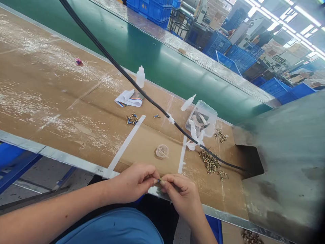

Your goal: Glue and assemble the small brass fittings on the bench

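Observation:
My left hand (137, 181) and my right hand (182, 191) meet at the front edge of the bench, thumbs and fingers pinched. Between their fingertips is a small brass-and-blue part (159, 180), mostly covered by the fingers. Just beyond them, a small round clear cup (161, 151) with a thin white stick in it sits on a cardboard area between two white tape strips. To the left lie several blue-and-brass parts (132, 119), with a single one (156, 116) apart from them. On the right is a pile of small brass-coloured parts (209, 162).
A black cable (122, 69) hangs diagonally across the bench. Behind it stand a white squeeze bottle (140, 77), a folded striped ribbon (129, 99) and a clear plastic box (213, 110). A green conveyor belt (152, 51) runs behind; a metal panel (286, 156) rises at right.

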Demonstrator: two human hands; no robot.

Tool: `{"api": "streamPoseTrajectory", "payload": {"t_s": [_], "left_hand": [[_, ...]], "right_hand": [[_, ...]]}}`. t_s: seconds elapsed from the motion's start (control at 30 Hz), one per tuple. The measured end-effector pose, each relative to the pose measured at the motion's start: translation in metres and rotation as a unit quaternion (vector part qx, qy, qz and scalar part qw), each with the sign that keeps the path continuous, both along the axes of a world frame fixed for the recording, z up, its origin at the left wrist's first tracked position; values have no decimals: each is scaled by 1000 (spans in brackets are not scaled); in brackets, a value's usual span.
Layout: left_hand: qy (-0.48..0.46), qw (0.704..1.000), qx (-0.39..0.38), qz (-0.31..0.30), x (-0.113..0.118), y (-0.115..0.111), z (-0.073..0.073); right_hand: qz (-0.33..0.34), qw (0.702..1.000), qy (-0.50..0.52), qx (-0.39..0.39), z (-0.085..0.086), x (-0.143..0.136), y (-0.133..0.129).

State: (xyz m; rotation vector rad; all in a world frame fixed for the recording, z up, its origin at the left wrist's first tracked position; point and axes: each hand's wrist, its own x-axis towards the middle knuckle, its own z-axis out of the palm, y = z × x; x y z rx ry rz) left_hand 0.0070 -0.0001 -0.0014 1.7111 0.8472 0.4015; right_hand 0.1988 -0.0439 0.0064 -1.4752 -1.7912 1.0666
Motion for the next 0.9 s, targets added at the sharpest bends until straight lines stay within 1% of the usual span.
{"api": "streamPoseTrajectory", "payload": {"t_s": [0.43,0.9], "left_hand": [[-3,1000,2,6,1,1,0],[8,1000,-7,-8,1,0,1]], "right_hand": [[-8,1000,2,0,2,-1,-2],[-9,1000,14,-12,3,-1,-1]]}}
